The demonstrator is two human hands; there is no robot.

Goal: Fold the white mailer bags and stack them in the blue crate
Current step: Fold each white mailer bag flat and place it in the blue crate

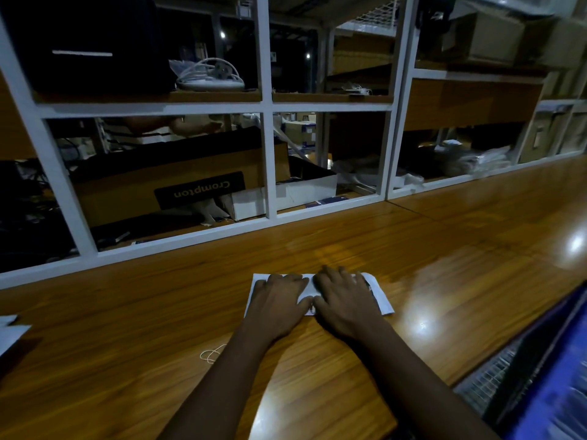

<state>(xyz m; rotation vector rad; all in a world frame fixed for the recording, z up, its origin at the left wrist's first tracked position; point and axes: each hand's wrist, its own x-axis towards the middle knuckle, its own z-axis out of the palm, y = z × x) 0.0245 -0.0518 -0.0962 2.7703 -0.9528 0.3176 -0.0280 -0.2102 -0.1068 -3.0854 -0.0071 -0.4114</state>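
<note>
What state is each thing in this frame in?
mailer bag: looks folded, flat on table, pressed down.
left hand: open, pressing the bag.
right hand: open, pressing the bag.
blue crate: partly in view, contents blurred.
cardboard box: upside down, lettering inverted.

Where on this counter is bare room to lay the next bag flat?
Bare counter lies left of the mailer bag, from the left hand out to the white sheet at the left edge, save a thin string loop. Another bare strip runs between the bag and the white shelf frame. Beyond the right hand, the blue crate crowds in.
</note>
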